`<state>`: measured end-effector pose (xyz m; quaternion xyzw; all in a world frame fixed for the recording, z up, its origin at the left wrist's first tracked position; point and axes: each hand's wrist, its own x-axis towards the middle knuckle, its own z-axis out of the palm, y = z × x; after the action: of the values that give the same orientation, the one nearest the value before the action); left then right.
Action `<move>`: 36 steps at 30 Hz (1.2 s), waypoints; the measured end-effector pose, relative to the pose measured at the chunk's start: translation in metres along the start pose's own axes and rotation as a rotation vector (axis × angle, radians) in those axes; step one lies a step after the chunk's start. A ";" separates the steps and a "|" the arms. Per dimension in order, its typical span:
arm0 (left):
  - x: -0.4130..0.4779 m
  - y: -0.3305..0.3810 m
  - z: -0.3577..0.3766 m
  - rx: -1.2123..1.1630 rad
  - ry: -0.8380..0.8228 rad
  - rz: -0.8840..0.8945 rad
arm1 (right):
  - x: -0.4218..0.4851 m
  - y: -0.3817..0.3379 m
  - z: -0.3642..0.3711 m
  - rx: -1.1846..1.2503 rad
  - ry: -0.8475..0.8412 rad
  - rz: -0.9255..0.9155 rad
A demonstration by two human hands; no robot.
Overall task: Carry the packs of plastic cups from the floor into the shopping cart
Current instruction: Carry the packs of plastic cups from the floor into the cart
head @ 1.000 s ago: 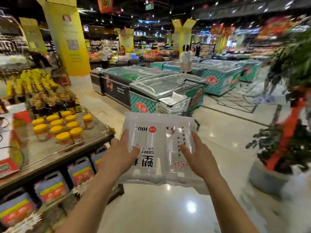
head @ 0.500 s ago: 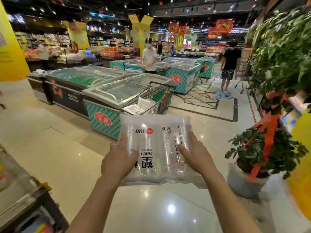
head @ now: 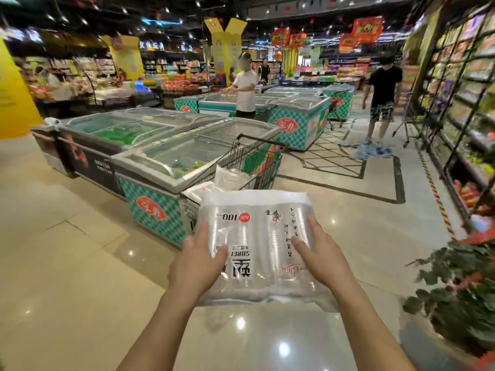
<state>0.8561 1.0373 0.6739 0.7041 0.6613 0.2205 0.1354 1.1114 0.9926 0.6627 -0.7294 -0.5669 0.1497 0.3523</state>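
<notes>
Carry leg under way. Pack of plastic cups (head: 257, 245) held flat at chest height, clear of the floor, between both hands: left hand (head: 197, 265) and right hand (head: 320, 257) each lie fingers-spread on top, clamping the sides. Shopping cart (head: 241, 167) stands just ahead beside a chest freezer (head: 171, 167), other packs already inside. Next, likely: close in, lift over the rim, lower in.
</notes>
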 end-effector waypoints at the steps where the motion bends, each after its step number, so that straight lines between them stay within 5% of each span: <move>1: 0.026 0.007 0.012 -0.002 -0.003 -0.022 | 0.031 0.008 0.003 0.000 -0.004 -0.009; 12: 0.266 0.053 0.085 -0.052 0.028 -0.141 | 0.315 0.034 0.031 0.044 -0.140 -0.065; 36: 0.771 0.023 0.167 0.052 -0.001 -0.202 | 0.810 0.013 0.225 0.063 -0.200 -0.083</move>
<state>0.9799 1.8157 0.6415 0.6371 0.7344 0.1883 0.1389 1.2349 1.8240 0.6407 -0.6752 -0.6240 0.2249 0.3227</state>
